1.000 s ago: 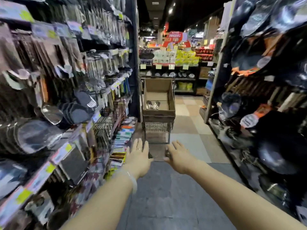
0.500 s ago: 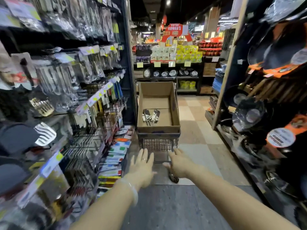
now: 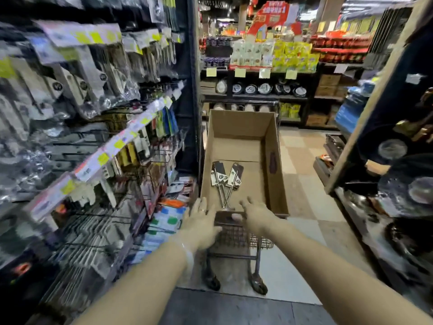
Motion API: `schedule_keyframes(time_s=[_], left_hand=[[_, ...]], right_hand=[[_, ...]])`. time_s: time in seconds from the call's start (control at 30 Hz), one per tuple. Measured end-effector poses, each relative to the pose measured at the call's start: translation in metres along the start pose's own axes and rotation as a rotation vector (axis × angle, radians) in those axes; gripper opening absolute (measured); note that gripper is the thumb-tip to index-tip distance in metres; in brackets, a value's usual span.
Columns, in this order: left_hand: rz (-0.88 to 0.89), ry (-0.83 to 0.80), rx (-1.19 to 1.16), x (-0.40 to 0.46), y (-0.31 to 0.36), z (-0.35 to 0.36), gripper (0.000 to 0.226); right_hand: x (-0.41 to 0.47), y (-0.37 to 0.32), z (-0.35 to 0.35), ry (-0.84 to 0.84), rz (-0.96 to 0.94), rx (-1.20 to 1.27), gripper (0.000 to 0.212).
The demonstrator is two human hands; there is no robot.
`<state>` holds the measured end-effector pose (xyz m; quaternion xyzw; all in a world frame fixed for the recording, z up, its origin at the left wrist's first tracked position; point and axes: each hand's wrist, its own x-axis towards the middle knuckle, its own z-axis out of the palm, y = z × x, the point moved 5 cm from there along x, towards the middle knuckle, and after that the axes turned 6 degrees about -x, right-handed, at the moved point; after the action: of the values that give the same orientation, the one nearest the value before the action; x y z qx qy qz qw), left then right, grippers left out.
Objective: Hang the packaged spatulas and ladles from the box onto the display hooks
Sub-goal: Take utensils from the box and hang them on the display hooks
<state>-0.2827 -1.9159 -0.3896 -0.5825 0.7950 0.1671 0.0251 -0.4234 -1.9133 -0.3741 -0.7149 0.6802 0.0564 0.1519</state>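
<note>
Cardboard box [image 3: 274, 146] ahead; both hands [image 3: 199, 221] [image 3: 256, 213] outstretched, fingers spread, holding nothing.

This is a shop aisle. On the left of the frame, racks [image 3: 98, 95] hold packaged kitchen tools on hooks, with yellow price tags [image 3: 103, 158] along the shelf edges. At the centre stands a wire trolley [image 3: 236, 238] carrying a cardboard box [image 3: 274, 160]. Top centre, stacked goods [image 3: 276, 55] sit under a red sign [image 3: 271, 15]. Pans [image 3: 398, 160] hang at right.
</note>
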Motion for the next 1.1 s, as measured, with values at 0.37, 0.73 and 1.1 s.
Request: schedule_keyframes(time_s=[0.37, 0.73, 1.1], left_hand=[[-0.074, -0.112, -0.307, 0.199, -0.026, -0.017, 0.061], [-0.373, -0.24, -0.724, 0.315, -0.054, 0.065, 0.045], [-0.613, -0.23, -0.824, 0.372, -0.07, 0.11, 0.053]], right_hand=[[0.204, 0.058, -0.022, -0.112, 0.145, 0.181, 0.049], [0.378, 0.071, 0.095, -0.338, 0.124, 0.369, 0.034], [0.453, 0.07, 0.157, -0.45, 0.206, 0.379, 0.035]])
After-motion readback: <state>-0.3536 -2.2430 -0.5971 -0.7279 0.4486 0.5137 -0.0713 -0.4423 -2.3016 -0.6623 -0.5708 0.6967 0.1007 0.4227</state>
